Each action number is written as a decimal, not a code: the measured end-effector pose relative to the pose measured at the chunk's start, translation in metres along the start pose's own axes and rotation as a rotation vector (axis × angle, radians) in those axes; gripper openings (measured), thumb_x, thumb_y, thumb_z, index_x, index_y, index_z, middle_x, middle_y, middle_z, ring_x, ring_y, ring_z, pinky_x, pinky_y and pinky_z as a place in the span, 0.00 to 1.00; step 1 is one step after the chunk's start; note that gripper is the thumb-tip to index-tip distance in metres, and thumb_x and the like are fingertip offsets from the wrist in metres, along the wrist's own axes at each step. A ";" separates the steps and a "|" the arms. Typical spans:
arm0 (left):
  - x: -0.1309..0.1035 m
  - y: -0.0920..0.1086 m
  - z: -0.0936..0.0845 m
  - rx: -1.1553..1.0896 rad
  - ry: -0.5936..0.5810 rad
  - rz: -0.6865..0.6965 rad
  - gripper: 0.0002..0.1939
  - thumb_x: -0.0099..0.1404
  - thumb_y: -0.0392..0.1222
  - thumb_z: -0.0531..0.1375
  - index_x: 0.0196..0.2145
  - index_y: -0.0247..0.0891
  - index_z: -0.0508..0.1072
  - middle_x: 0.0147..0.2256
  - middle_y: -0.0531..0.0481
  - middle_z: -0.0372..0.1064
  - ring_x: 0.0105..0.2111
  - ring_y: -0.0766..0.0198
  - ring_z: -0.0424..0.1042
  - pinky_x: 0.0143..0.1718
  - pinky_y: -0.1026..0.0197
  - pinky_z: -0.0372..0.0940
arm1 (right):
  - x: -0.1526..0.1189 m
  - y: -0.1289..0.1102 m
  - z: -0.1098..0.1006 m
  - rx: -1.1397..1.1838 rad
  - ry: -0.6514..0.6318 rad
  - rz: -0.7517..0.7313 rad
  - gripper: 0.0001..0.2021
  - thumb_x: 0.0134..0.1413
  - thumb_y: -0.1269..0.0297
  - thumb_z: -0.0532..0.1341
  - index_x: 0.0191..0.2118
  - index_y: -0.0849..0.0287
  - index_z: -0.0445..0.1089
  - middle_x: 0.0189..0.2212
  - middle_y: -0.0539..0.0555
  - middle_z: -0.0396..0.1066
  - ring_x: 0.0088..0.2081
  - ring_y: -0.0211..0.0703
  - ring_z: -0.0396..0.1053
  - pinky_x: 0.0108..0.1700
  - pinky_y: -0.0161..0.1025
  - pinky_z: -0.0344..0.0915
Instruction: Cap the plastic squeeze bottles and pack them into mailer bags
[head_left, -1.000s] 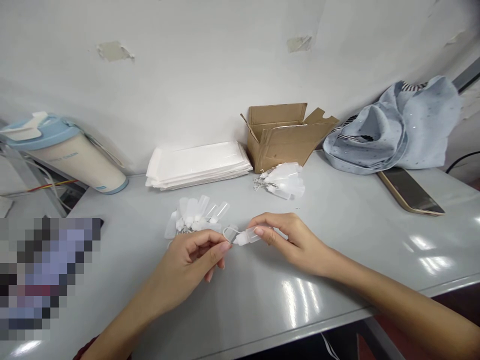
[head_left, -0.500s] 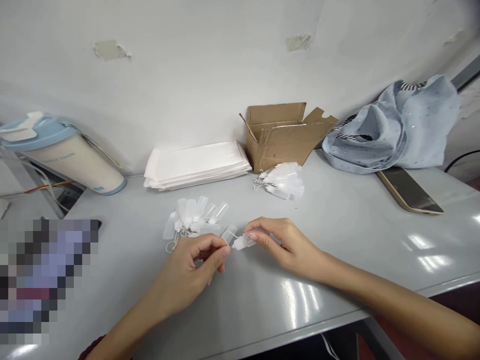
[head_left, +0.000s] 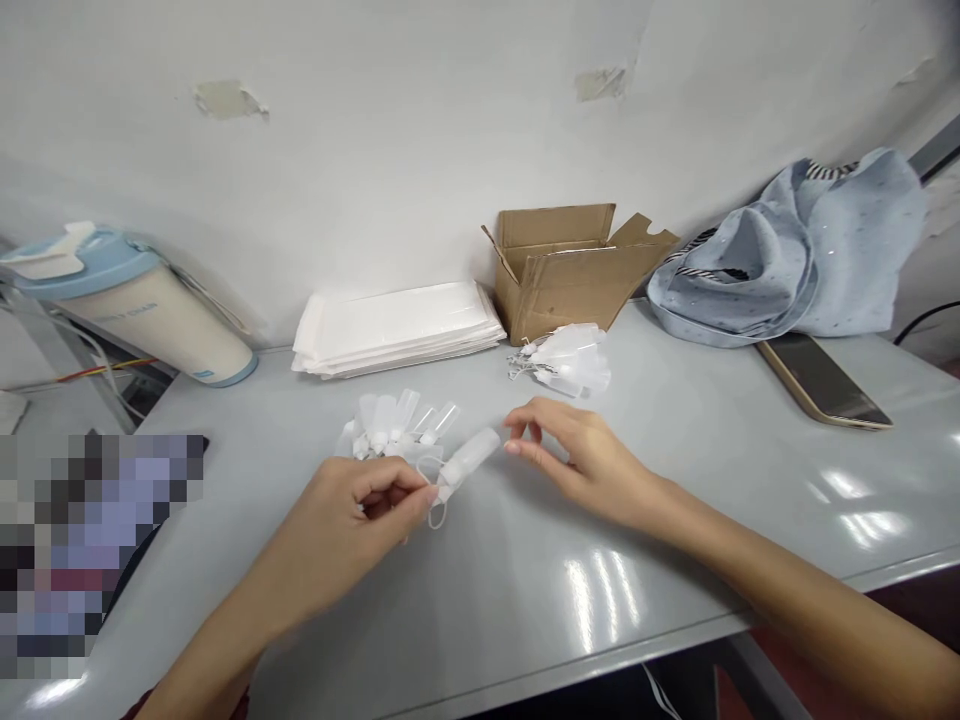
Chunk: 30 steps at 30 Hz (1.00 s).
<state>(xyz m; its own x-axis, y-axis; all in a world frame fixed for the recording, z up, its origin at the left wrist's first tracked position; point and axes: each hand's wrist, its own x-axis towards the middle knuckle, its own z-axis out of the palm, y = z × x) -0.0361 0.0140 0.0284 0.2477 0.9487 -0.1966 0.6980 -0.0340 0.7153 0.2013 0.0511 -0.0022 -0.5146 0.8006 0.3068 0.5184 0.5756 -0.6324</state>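
Observation:
Between its thumb and fingertips, my left hand pinches a small translucent bottle by its white tip, where a thin white loop hangs. The bottle's body points up and right, toward my right hand. That hand is apart from the bottle, its thumb and fingers spread with nothing between them. Just behind my left hand lies a pile of similar clear bottles, partly hidden by it. A second bunch of bottles with loops lies in front of the cardboard box.
On the grey table are a stack of white packets, an open cardboard box, a blue cloth bag and a phone. A cream and blue tumbler leans at left, above a pixelated area.
My right hand has let go of the bottle and moved slightly up and right. My left hand has shifted left, holding the bottle by its tip end.

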 end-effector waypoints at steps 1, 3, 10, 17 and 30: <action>0.001 0.000 -0.001 0.021 0.037 -0.007 0.13 0.60 0.46 0.57 0.22 0.39 0.73 0.17 0.56 0.62 0.18 0.70 0.57 0.19 0.68 0.53 | 0.001 0.005 -0.002 -0.047 0.057 -0.015 0.08 0.61 0.64 0.55 0.41 0.61 0.67 0.35 0.56 0.71 0.35 0.42 0.68 0.39 0.40 0.64; 0.003 -0.001 -0.002 0.060 0.066 -0.033 0.14 0.60 0.47 0.56 0.21 0.39 0.72 0.16 0.57 0.61 0.17 0.70 0.55 0.18 0.68 0.51 | 0.004 0.016 -0.007 -0.158 0.163 -0.043 0.07 0.61 0.66 0.55 0.41 0.61 0.66 0.36 0.58 0.70 0.37 0.45 0.68 0.39 0.42 0.65; 0.006 -0.006 0.002 0.160 -0.005 -0.074 0.17 0.60 0.48 0.54 0.18 0.38 0.67 0.16 0.57 0.57 0.17 0.69 0.56 0.18 0.67 0.52 | 0.010 0.038 -0.028 -0.551 0.289 0.046 0.08 0.59 0.66 0.54 0.41 0.62 0.67 0.38 0.62 0.69 0.41 0.54 0.67 0.40 0.47 0.64; 0.005 -0.008 -0.001 0.141 -0.088 -0.126 0.23 0.61 0.54 0.53 0.14 0.38 0.59 0.15 0.57 0.52 0.17 0.69 0.54 0.18 0.68 0.52 | 0.008 0.042 -0.035 -0.831 0.125 0.272 0.08 0.55 0.66 0.60 0.40 0.64 0.69 0.37 0.62 0.70 0.41 0.57 0.67 0.37 0.45 0.62; 0.001 -0.005 0.002 0.028 -0.033 -0.124 0.24 0.63 0.55 0.52 0.15 0.38 0.65 0.14 0.57 0.54 0.16 0.69 0.54 0.18 0.67 0.49 | 0.012 0.044 -0.029 -0.853 -0.023 0.457 0.08 0.53 0.69 0.62 0.40 0.65 0.69 0.37 0.62 0.74 0.42 0.58 0.69 0.38 0.45 0.61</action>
<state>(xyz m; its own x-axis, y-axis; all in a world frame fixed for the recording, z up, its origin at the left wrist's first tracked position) -0.0383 0.0147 0.0233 0.1797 0.9353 -0.3050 0.7433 0.0740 0.6649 0.2381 0.0909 -0.0060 -0.1492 0.9789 0.1394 0.9885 0.1443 0.0441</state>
